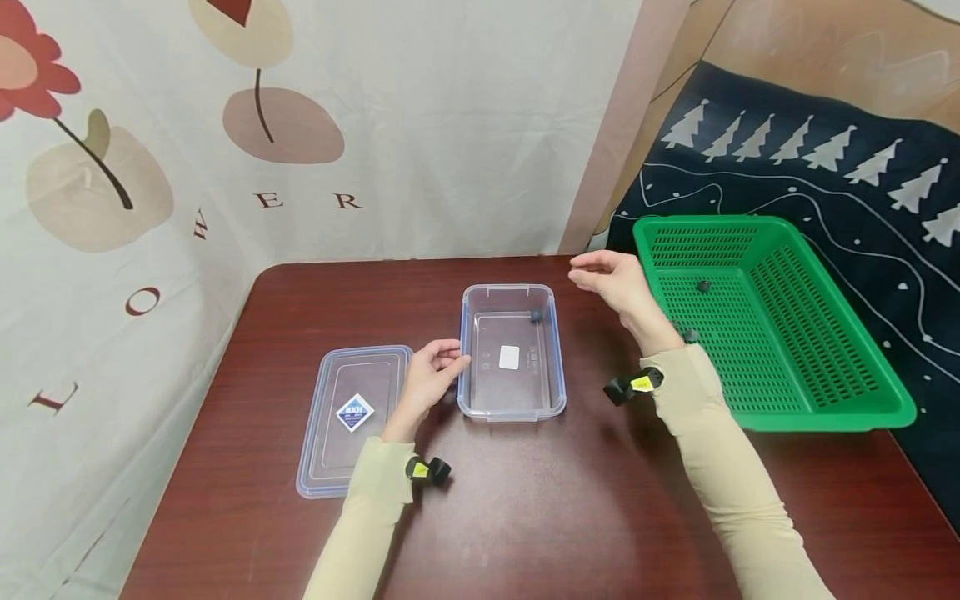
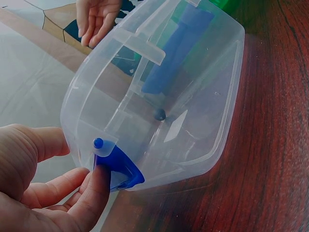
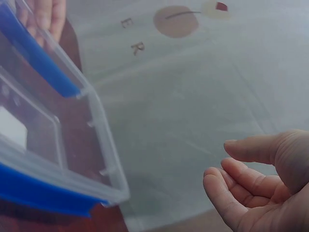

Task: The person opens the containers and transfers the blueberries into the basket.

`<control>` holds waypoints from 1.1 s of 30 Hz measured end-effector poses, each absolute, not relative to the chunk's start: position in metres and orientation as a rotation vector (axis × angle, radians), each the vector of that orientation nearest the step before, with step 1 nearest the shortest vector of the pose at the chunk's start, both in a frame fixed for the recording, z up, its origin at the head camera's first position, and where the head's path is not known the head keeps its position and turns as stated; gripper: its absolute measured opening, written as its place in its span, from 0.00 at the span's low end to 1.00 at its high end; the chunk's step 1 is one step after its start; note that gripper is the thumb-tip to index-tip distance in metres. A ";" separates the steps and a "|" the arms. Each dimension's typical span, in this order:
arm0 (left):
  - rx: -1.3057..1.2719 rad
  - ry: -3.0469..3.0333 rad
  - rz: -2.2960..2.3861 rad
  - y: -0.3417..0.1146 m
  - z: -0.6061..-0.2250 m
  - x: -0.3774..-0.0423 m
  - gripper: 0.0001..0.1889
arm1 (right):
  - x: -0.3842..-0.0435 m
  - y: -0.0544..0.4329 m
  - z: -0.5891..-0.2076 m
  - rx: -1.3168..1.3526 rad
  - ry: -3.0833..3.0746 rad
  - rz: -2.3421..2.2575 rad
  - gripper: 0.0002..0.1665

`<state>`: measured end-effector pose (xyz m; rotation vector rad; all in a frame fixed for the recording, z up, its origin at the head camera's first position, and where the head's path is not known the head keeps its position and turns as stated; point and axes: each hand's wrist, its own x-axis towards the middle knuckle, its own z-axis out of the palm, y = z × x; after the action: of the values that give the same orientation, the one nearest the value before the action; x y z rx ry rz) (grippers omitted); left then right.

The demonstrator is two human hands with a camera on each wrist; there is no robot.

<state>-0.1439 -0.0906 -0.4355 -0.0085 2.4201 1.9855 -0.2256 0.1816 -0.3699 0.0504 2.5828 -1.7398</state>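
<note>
A clear plastic box (image 1: pixel 512 408) with blue side latches stands on the table with its top uncovered. At its left side, my left hand (image 1: pixel 435 377) holds the box by the edge, a digit on the blue latch (image 2: pixel 123 169) in the left wrist view. Inside lies a small dark round thing, blueberry-like (image 1: pixel 536 316). My right hand (image 1: pixel 617 287) is raised between the box and the green basket (image 1: pixel 825 419); its fingers are loosely bent with nothing visible between them. Small dark round pieces (image 1: pixel 703 286) lie in the basket, one partly behind the right wrist.
The matching clear lid (image 1: pixel 322 442), with a blue diamond label, lies flat left of the box. A pale printed curtain (image 1: pixel 450 167) hangs behind the table (image 1: pixel 510 517). Dark cloth with white trees (image 1: pixel 795 167) is beyond the basket at the right.
</note>
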 end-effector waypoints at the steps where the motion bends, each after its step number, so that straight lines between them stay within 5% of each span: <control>1: -0.008 2.421 1.985 -0.091 -0.435 -0.144 0.16 | -0.226 0.177 -0.371 0.038 2.579 -1.733 0.18; 16: -0.019 2.395 1.998 -0.090 -0.435 -0.144 0.16 | -0.221 0.120 -0.408 0.018 2.555 -1.755 0.15; 33: -0.019 2.401 1.996 -0.090 -0.436 -0.144 0.16 | -0.202 0.087 -0.441 0.207 2.634 -1.585 0.37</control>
<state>-0.1445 -0.0900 -0.4356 -0.0191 2.4013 1.9962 -0.2015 0.0875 -0.4406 0.2069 2.6344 -1.5850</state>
